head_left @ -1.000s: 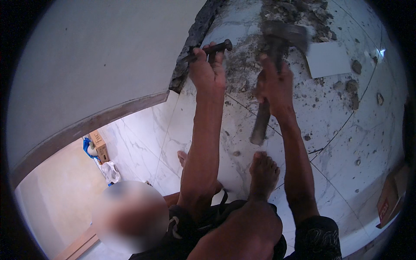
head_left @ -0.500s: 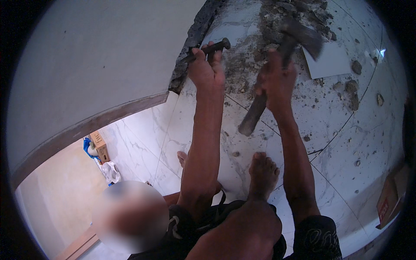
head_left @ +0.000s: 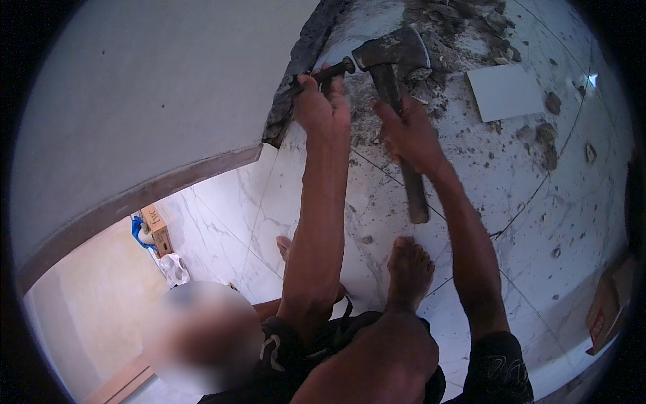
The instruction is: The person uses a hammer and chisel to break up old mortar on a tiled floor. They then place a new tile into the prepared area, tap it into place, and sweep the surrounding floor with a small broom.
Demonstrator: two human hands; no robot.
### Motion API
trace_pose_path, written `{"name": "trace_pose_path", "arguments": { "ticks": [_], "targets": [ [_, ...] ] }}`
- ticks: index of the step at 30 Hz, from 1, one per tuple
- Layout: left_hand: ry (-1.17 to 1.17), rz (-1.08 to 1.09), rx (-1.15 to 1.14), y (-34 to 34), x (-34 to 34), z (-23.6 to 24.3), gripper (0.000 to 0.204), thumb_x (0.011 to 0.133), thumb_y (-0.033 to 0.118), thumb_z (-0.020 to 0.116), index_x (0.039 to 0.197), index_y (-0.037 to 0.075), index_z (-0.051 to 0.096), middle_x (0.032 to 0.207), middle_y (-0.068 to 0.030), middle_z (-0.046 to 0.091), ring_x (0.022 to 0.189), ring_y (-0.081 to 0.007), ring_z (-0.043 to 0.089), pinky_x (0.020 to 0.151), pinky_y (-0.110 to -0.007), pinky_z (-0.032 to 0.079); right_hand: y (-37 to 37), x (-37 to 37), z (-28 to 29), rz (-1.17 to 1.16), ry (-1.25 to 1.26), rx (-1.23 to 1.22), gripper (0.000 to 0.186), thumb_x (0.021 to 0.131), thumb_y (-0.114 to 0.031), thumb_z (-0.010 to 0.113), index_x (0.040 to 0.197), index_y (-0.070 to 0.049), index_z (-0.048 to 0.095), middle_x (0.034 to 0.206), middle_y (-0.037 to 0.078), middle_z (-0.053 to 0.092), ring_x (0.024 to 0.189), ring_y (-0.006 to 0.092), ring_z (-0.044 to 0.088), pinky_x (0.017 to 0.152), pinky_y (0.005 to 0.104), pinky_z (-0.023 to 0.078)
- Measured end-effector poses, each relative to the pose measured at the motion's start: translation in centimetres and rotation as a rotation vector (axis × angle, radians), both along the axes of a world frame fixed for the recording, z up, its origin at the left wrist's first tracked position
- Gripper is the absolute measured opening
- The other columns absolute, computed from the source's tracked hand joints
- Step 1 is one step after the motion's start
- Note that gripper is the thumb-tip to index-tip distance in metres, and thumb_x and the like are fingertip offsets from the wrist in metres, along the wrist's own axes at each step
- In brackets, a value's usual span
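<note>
My left hand [head_left: 321, 111] is closed round a dark metal chisel [head_left: 334, 70], with its flattened striking end toward the right. The chisel's other end points at the rough broken edge [head_left: 281, 111] of the wall; whether its tip touches is hard to make out. In my right hand [head_left: 416, 138] is the handle of an axe [head_left: 393, 54], gripped around the middle. The axe's blunt back faces the chisel's striking end, very close to it, and its flared blade points right.
Rubble [head_left: 464, 30] and grey dust cover the far floor. A white square tile piece [head_left: 506, 92] lies right of it, with loose chunks [head_left: 546, 138] nearby. A white wall [head_left: 155, 87] fills the left. Cardboard boxes stand at lower right [head_left: 609, 303] and left [head_left: 156, 225]. My bare foot [head_left: 409, 269] is below.
My right hand has swung the axe leftward, bringing its head from over the tile piece to beside the chisel. My left hand and the chisel have barely moved.
</note>
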State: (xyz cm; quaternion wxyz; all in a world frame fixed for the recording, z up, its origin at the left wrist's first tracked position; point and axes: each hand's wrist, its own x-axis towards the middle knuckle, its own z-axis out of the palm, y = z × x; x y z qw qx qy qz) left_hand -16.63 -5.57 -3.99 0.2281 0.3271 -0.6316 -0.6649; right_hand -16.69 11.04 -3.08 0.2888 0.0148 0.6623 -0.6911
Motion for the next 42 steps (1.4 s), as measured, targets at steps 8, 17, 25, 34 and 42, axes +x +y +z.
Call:
{"name": "trace_pose_path", "arguments": {
  "ticks": [8, 17, 25, 34, 42],
  "targets": [
    [0.035, -0.16, -0.362, -0.9, 0.3, -2.2, 0.031, 0.103, 0.021, 0.043, 0.116, -0.007, 0.04, 0.108, -0.0169, 0.052, 0.106, -0.0302, 0.059, 0.1, -0.048, 0.051, -0.3, -0.2, 0.0, -0.468, -0.125, -0.279, 0.019, 0.092, -0.024, 0.061, 0.096, -0.007, 0.052, 0.061, 0.0, 0.047, 0.041, 0.0099, 0.045, 0.033, 0.0292, 0.036],
    [-0.097, -0.199, -0.522, -1.3, 0.5, -1.4, 0.022, 0.103, 0.015, 0.04, 0.119, 0.0, 0.04, 0.109, -0.0165, 0.05, 0.106, -0.03, 0.058, 0.098, -0.049, 0.053, 0.2, -1.6, 2.3, -0.489, -0.179, -0.262, 0.023, 0.091, -0.027, 0.062, 0.09, -0.007, 0.051, 0.055, -0.001, 0.044, 0.039, 0.0091, 0.042, 0.033, 0.0287, 0.034],
    [-0.209, -0.188, -0.581, -1.2, 0.1, -1.0, 0.021, 0.103, 0.016, 0.039, 0.117, 0.0, 0.039, 0.11, -0.0171, 0.05, 0.107, -0.0313, 0.058, 0.098, -0.049, 0.053, 0.8, -2.2, 0.8, -0.184, -0.114, -0.141, 0.023, 0.092, -0.027, 0.062, 0.092, -0.008, 0.049, 0.056, -0.001, 0.044, 0.039, 0.0097, 0.043, 0.032, 0.0289, 0.034],
    [-0.23, -0.235, -0.523, -0.7, 0.6, -1.6, 0.029, 0.103, 0.016, 0.04, 0.124, -0.005, 0.036, 0.11, -0.0184, 0.051, 0.108, -0.0315, 0.058, 0.098, -0.049, 0.053, 0.3, -1.8, -1.9, 0.122, 0.097, 0.101, 0.022, 0.092, -0.027, 0.061, 0.095, -0.008, 0.049, 0.056, -0.001, 0.044, 0.04, 0.0097, 0.043, 0.034, 0.0288, 0.034],
    [0.187, 0.169, 0.615, 2.4, 2.0, 0.9, 0.03, 0.101, 0.011, 0.046, 0.126, -0.003, 0.037, 0.111, -0.0158, 0.05, 0.107, -0.0305, 0.057, 0.096, -0.054, 0.051, 1.0, 0.4, 2.9, -0.146, -0.265, -0.196, 0.026, 0.092, -0.029, 0.063, 0.095, -0.008, 0.047, 0.055, 0.0, 0.046, 0.037, 0.0087, 0.041, 0.033, 0.0281, 0.034]
  ]
}}
